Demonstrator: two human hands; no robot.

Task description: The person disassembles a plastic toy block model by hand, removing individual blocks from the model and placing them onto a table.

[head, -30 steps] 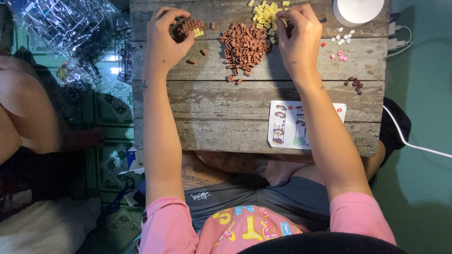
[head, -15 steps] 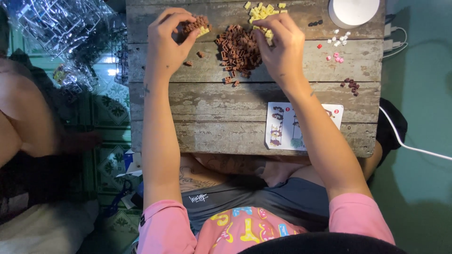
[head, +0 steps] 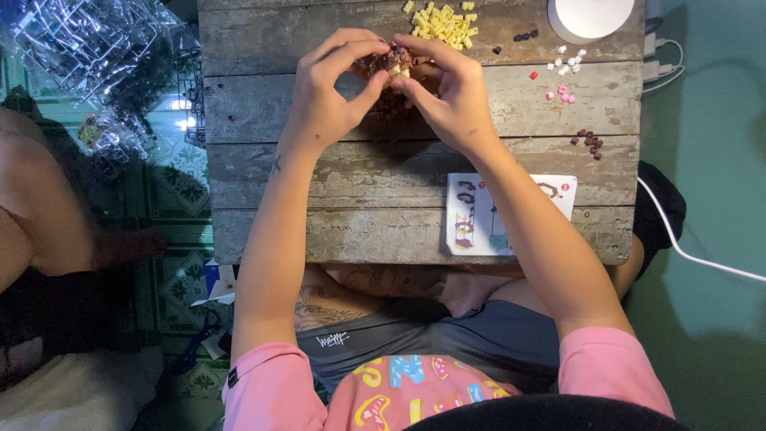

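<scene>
left hand: pinching brown block cluster | right hand: pinching same cluster, opposite side | cluster: over wooden table, just below yellow bricks | instruction sheet: table's near edge

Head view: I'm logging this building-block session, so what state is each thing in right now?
Brown block assembly: pinched between both hands above the table.
Left hand: fingers closed on the assembly.
Right hand: fingers closed on the assembly.
Yellow blocks: loose pile.
Pink and white blocks: scattered.
Instruction sheet: flat at the table edge.
</scene>
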